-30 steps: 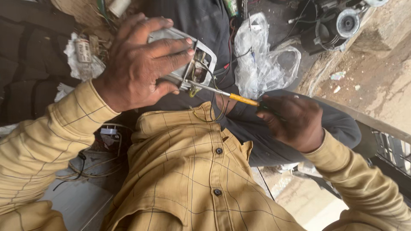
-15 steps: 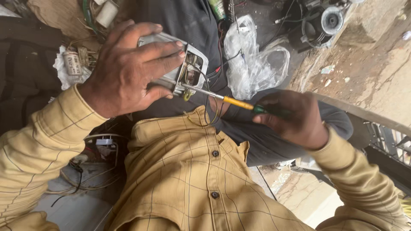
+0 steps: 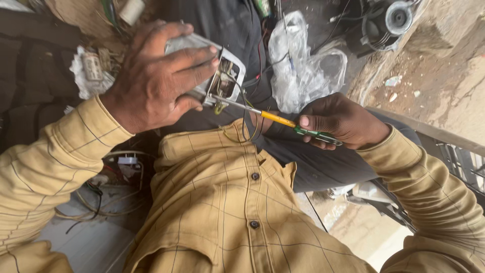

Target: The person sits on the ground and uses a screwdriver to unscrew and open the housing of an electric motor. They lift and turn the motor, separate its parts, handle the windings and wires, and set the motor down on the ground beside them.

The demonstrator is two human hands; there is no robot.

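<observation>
A small grey metal box with an open face and wires inside (image 3: 222, 76) is sitting in the left hand (image 3: 151, 81), whose fingers (image 3: 194, 58) are wrapping tightly over its top, above the person's lap. The right hand (image 3: 343, 121) is gripping a screwdriver with a yellow and green handle (image 3: 283, 121), fingers closed, its metal tip touching the box's lower edge. A crumpled clear plastic bag (image 3: 303, 65) is lying just behind.

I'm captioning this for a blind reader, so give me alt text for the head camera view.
Seen from above, the left hand grips a small grey electrical unit while the right hand holds a yellow-and-green screwdriver, its tip at the unit's open side. Both sleeves are tan checked fabric; a crumpled clear plastic bag lies beyond.
</observation>
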